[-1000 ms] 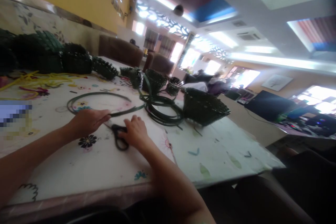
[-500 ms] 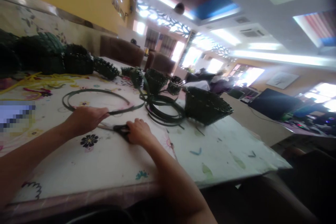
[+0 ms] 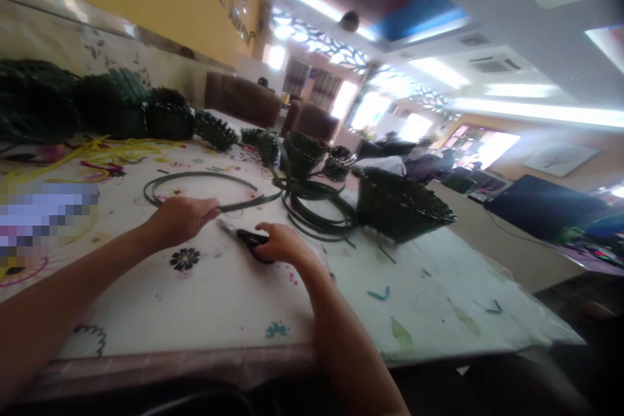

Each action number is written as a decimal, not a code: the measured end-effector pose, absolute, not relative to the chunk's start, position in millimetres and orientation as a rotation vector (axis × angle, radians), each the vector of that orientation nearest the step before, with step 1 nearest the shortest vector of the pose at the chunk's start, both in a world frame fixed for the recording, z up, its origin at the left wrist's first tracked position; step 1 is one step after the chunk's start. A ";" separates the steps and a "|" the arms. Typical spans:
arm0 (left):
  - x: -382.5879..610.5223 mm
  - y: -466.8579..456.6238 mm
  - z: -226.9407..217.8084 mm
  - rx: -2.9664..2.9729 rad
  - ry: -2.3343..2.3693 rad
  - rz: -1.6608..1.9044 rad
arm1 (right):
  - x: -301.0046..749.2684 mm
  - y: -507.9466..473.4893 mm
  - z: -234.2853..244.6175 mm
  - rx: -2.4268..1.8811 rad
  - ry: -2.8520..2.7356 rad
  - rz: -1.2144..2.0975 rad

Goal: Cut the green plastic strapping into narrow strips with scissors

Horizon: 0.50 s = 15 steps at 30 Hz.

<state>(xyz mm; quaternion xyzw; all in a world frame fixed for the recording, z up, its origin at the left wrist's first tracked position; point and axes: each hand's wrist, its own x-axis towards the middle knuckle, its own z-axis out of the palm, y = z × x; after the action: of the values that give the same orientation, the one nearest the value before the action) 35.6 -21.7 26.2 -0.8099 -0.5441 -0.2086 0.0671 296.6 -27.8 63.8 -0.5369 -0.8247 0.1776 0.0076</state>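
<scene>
My left hand (image 3: pixel 182 218) is closed on a dark green flat strip (image 3: pixel 195 177) that loops in a ring across the flowered tablecloth (image 3: pixel 205 299). My right hand (image 3: pixel 283 244) grips black-handled scissors (image 3: pixel 244 235), their blades pointing left toward the strip just below my left fingers. Both hands rest low over the table, a short gap apart. A coil of more green strip (image 3: pixel 319 208) lies just beyond my right hand.
A woven dark green basket (image 3: pixel 402 205) lies on its side right of the coil. Several more green baskets (image 3: pixel 166 114) line the far left and back. Yellow cords (image 3: pixel 102 149) lie at left. The table edge runs near me; people and chairs are farther off.
My right hand has taken up the scissors from lying flat and turned the blades toward the strip. My left hand keeps hold of the strip. The view has shifted slightly.
</scene>
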 end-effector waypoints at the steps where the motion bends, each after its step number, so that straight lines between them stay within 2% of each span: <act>1: 35.7 -21.6 26.1 -2.441 -1.648 -0.627 | 296.9 -27.7 63.2 -1.685 -2.592 0.527; 6: 33.0 -19.7 25.5 -2.441 -1.730 -0.655 | 291.6 -29.3 61.7 -1.734 -2.665 0.400; 15: 33.0 -20.9 30.6 -2.466 -1.778 -0.842 | 294.7 -22.4 63.6 -1.750 -2.416 0.487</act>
<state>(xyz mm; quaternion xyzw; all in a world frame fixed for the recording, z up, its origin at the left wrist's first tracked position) 33.0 -20.9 30.6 -0.7817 -0.5637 -0.2668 -0.0066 294.7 -22.4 63.6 -0.5780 -0.7978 0.1609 0.0593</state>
